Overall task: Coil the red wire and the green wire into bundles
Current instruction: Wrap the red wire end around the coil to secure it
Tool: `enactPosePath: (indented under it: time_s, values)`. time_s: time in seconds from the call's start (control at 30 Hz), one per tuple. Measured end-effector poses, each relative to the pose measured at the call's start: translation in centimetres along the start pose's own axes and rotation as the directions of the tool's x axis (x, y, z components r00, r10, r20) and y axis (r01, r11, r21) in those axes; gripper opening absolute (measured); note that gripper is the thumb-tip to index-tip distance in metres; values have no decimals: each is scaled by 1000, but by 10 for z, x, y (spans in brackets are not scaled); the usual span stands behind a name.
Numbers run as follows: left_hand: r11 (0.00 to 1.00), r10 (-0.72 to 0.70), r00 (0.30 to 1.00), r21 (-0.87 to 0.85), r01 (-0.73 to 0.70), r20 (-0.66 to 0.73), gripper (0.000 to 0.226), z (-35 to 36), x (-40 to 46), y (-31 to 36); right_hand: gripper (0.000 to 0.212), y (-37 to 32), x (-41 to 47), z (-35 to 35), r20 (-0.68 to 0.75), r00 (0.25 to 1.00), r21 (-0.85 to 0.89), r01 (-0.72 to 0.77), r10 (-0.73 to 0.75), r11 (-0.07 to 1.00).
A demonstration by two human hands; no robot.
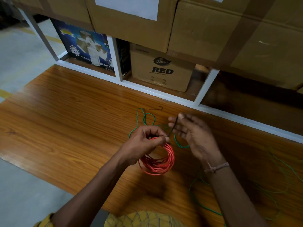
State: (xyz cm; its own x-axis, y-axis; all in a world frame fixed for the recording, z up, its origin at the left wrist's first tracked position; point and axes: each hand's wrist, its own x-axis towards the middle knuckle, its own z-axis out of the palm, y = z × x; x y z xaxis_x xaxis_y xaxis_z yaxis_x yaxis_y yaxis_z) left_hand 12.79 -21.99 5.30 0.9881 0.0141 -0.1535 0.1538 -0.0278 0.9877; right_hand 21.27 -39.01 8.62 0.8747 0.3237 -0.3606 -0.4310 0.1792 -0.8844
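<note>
Loose green wire (277, 190) is sprawling uncoiled across the wooden board (65, 112), still to do. The red wire (157, 159) is hanging as a finished coil, gripped by the left hand (144, 145), which is pinching a dark tie (173, 128); the blurred right hand (193, 133) is hovering with fingers spread.

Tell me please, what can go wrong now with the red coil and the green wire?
1. The left hand grips the red wire coil at one spot only, beside a dark tie; the far loops hang free and may spring apart before the tie is closed.
2. The right hand looks open and blurred, so the tie may slip away.
3. The green wire lies loose under the coil and could tangle with it.
</note>
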Motion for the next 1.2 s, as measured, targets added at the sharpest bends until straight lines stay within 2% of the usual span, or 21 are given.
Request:
enactPosePath:
  time_s: [0.17, 0.23, 0.37, 0.47, 0.6, 0.7, 0.73, 0.83, 0.9, 0.97, 1.1, 1.2]
  values:
    - [1000, -29, 998, -7, 29, -61, 16, 0, 1, -8, 18, 9, -1, 6, 9, 1000, 23, -30, 30, 999]
    - [999, -39, 997, 6, 39, -70, 15, 1, 1, -11, 16, 12, 3, 8, -28, 999, -56, 16, -18, 998]
    - [998, -47, 997, 34, 49, -53, 16, 6, 2, -14, 17, 22, 17, 11, -101, 979, -317, 135, -175, 939]
    - [998, -43, 999, 50, 45, -29, 14, 12, 3, -15, 23, 26, 29, 14, -157, 971, -333, 118, -179, 935]
    - [998, -46, 999, 33, 47, -29, 13, 11, 8, -15, 19, 26, 39, 16, -132, 969, -362, 150, -210, 920]
    - [994, -89, 993, -76, 84, -79, 15, 5, 18, -17, 15, 14, 45, 6, -77, 992, -312, 71, -100, 947]
    - [988, -101, 989, -128, 87, -108, 16, 3, 23, -19, 20, 10, 45, 0, -43, 998, -328, 32, -49, 944]
    - [969, -112, 979, -238, 70, -169, 19, -2, 44, -20, 39, 1, 26, -15, 30, 998, -497, -40, 63, 867]
    - [960, -91, 981, -278, 41, -169, 25, -3, 62, -15, 36, 4, 13, -21, 115, 987, -568, -29, 115, 823]
    - [953, -65, 983, -304, 10, -173, 33, -1, 79, -7, 25, 9, 12, -24, 171, 979, -567, 6, 110, 824]
    - [990, 21, 983, -131, -45, -185, 77, 1, 124, 7, 27, 9, 47, -30, 77, 996, -520, 86, -54, 850]
    - [1000, 11, 979, -21, -15, -204, 89, 1, 164, 12, 19, 8, 89, -37, -32, 990, -498, 104, -139, 861]
